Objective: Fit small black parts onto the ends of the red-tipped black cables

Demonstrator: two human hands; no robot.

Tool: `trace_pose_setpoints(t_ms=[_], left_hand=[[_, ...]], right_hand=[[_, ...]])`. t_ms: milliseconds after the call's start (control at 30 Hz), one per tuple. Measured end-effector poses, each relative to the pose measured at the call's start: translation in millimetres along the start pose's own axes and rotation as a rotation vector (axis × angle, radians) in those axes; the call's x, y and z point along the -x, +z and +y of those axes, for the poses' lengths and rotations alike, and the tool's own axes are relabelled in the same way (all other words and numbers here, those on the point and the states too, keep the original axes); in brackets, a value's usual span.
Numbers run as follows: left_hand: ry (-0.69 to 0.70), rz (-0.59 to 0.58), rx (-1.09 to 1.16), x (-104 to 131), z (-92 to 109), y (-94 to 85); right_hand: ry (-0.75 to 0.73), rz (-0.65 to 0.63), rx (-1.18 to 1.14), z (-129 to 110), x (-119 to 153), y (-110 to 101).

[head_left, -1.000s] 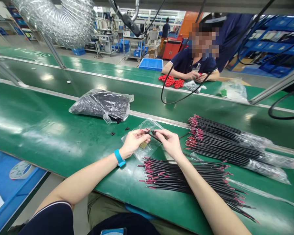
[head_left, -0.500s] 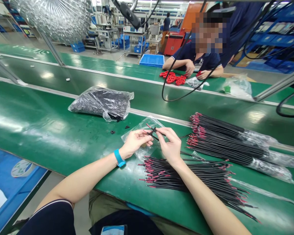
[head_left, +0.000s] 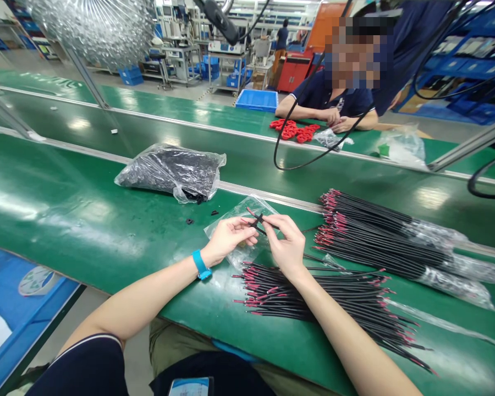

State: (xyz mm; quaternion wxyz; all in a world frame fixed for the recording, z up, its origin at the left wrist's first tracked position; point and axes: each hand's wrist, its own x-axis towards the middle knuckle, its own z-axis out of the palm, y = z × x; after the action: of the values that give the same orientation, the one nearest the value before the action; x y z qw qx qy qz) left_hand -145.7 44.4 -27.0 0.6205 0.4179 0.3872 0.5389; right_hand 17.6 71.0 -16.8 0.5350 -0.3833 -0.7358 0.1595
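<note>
At the middle of the long green counter [head_left: 119, 231], the fingers of both bare hands are pinched together on a thin black cable with a red-tipped end [head_left: 258, 220]. The left hand [head_left: 231, 239], with a bright blue band [head_left: 201, 265] at its wrist, grips from the left, and the right hand [head_left: 287, 242] grips from the right; where the cable's dark parts cross between the fingertips, they are too small to tell apart. Behind and below the hands lies a flat clear plastic bag [head_left: 240, 260].

On the near side, partly under the right forearm, a loose heap of black cables with red ends [head_left: 291, 294] is spread across the counter. Farther right lie bundles of similar cables [head_left: 375, 245], their right ends wrapped in clear plastic. Left of the hands are two small black pieces [head_left: 190, 221], and beyond them a stuffed clear bag of dark parts [head_left: 169, 170]. On the far side, a co-worker in a dark shirt [head_left: 309, 91] sits near a pile of red pieces [head_left: 289, 130].
</note>
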Motion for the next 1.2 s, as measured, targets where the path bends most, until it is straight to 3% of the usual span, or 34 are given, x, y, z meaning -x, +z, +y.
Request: trace_pose_setpoints(t_ms=[667, 800, 933, 1067, 1200], left_hand=[[-0.017, 0.016, -0.030, -0.3, 1.6, 0.5], [-0.020, 0.035, -0.085, 1.7, 3.1, 1.7], [-0.002, 0.020, -0.128, 2.4, 0.6, 0.7], [-0.001, 0.028, -0.135, 1.2, -1.5, 0.2], [-0.011, 0.040, -0.143, -1.1, -2.9, 0.3]], right_hand=[[-0.002, -0.011, -0.022, 1.8, 0.0, -2.4], [0.025, 0.023, 0.033, 13.3, -21.4, -15.0], [0.058, -0.018, 0.106, 37.2, -67.0, -19.3], [-0.011, -0.085, 0.189, 51.6, -107.2, 6.2], [-0.286, -0.300, 0.403, 50.5, -128.9, 52.2]])
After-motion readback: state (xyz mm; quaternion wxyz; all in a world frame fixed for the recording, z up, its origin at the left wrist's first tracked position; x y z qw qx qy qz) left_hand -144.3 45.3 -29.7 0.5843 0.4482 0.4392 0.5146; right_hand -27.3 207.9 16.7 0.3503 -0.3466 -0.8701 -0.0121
